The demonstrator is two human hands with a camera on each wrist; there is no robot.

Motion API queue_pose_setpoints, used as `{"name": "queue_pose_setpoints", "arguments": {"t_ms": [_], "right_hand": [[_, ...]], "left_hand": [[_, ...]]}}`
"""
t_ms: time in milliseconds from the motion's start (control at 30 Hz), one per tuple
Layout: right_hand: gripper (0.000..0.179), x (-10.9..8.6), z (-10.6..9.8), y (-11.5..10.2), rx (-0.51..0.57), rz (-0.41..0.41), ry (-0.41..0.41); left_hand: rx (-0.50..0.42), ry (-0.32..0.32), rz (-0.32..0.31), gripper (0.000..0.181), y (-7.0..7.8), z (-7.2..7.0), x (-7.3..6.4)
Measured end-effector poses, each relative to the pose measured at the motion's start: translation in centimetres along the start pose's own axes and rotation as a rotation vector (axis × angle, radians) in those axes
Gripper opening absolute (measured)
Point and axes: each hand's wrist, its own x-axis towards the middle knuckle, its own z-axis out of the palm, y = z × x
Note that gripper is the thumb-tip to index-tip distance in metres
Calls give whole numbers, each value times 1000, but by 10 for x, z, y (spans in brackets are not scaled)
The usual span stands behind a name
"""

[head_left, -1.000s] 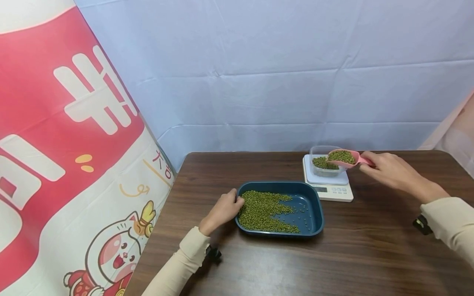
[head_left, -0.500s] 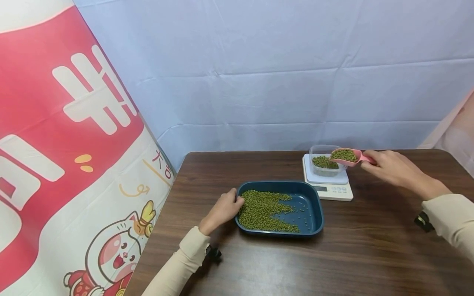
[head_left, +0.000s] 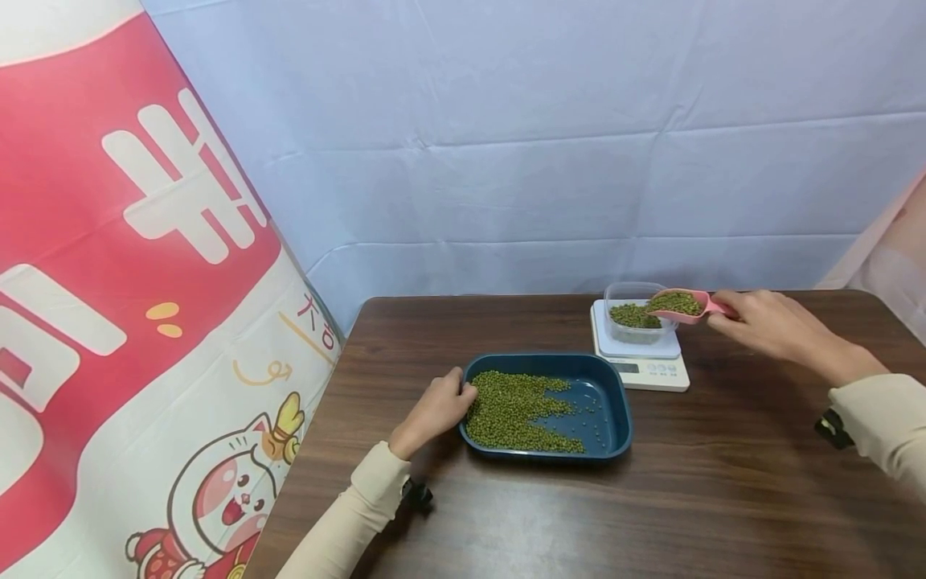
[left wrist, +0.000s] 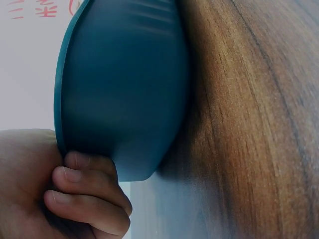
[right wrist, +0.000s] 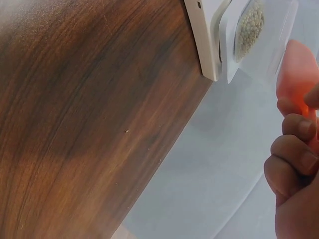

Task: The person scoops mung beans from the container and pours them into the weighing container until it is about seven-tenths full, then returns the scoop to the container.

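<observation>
Right of centre in the head view, the right hand [head_left: 767, 322] pinches the handle of a smooth pink plastic scoop [head_left: 700, 305], fingers curled round it. The scoop is rounded and heaped with small, grainy green beans [head_left: 676, 302]; its lip reaches over the right side of a thin, clear plastic tub [head_left: 635, 336], and whether the two touch I cannot tell. More beans [head_left: 631, 315] cover the tub's floor. The tub stands on the square plate of a flat white scale [head_left: 651, 378].

At lower centre lies a glossy dark blue tray [head_left: 595, 418], oblong with rounded corners. The left hand [head_left: 437, 406] pinches its left wall, thumb over the rim and fingers bent against the outside. Pebbly beans [head_left: 514, 414] fill the tray's left side, thinning to stray ones at the right.

The tray's upper right corner sits just beside the scale. The wood-grain table [head_left: 506, 523] stretches widely below the tray; its far edge runs close behind the tub, before a creased pale cloth [head_left: 463, 161]
</observation>
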Motion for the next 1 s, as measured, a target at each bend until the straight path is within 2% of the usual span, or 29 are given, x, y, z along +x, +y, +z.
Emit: {"name": "queue_pose_setpoints", "arguments": {"t_ms": [333, 733, 1000], "right_hand": [[34, 0, -1, -1, 4, -3, -9], [28, 0, -1, -2, -11, -31, 25], [35, 3, -3, -1, -15, -26, -6]], "left_hand": [[-1, -3, -1, 22, -1, 0, 0], [1, 2, 5, 22, -1, 1, 0], [6, 4, 7, 22, -2, 1, 1]]}}
